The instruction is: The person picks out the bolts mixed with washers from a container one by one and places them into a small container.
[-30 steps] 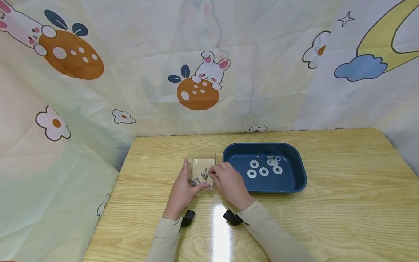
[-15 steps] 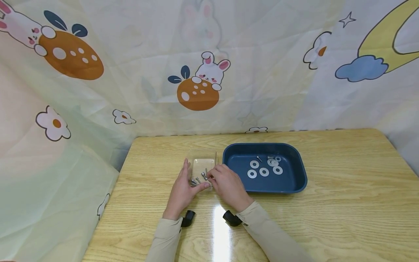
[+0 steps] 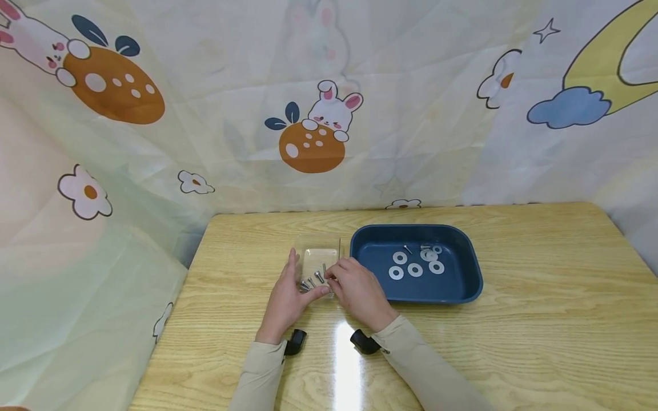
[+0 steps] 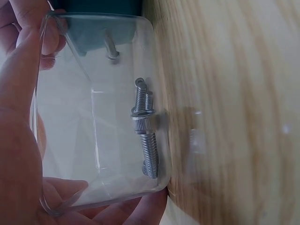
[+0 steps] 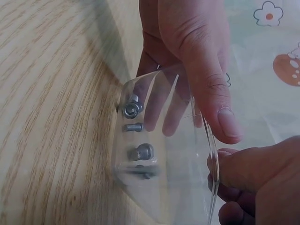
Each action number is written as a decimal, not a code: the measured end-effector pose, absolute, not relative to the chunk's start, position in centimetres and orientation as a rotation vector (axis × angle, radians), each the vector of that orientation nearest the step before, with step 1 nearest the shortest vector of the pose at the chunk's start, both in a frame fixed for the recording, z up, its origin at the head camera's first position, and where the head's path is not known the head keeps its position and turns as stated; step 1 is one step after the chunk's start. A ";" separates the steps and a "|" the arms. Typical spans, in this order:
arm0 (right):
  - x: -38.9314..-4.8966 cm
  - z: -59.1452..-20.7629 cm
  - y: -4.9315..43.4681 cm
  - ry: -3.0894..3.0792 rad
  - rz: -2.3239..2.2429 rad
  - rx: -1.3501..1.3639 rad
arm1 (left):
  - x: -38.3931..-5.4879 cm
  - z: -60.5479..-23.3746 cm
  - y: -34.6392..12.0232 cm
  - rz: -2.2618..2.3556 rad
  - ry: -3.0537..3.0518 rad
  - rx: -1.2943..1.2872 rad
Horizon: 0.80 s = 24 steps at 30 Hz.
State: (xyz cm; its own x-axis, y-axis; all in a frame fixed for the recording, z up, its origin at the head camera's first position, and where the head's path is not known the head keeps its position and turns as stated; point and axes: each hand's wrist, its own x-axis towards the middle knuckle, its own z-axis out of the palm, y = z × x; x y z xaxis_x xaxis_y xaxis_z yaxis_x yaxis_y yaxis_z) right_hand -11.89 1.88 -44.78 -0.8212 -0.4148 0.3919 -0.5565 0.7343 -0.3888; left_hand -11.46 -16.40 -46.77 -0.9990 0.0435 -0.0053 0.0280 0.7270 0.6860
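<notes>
A clear plastic box (image 3: 315,257) sits on the table with several metal bolts inside. In the left wrist view a large knurled-head bolt (image 4: 144,123) lies along its lower side, and a smaller screw (image 4: 111,50) is nearer the far end. My left hand (image 3: 285,301) holds the box from the left, thumb over the near rim and fingers along the outer wall. My right hand (image 3: 362,290) is at the box's right side, thumb and fingers curled together right at the rim in the right wrist view. I cannot tell what, if anything, is between those fingertips.
Right of the box stands a dark blue tray (image 3: 411,298), holding several white washers (image 3: 399,258) and a few small screws (image 3: 408,249). The wooden table (image 3: 545,297) meets a printed cloth backdrop (image 3: 411,142) behind. Black wrist-worn devices (image 3: 365,342) hang under both sleeves.
My right fingertips have drawn back from among the bolts to the box's right side, and a bolt near them has shifted slightly. The left hand keeps its hold on the box.
</notes>
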 end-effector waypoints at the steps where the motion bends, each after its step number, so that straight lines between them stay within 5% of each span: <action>1: -11.9 -44.8 1.9 -2.656 0.725 0.763 | -11.5 -46.8 -16.4 1.150 2.897 0.054; 24: -11.9 -44.0 2.5 -2.612 0.834 0.724 | -11.4 -46.9 -16.5 1.173 2.909 0.062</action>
State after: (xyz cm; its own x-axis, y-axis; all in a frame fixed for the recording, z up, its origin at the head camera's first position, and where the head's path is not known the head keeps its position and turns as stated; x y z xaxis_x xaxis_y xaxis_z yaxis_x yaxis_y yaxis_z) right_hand -11.91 2.55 -44.01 -0.8263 -0.3706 0.4240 -0.5478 0.7039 -0.4522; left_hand -11.37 -16.47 -46.95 -0.9992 0.0383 0.0109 0.0351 0.7197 0.6934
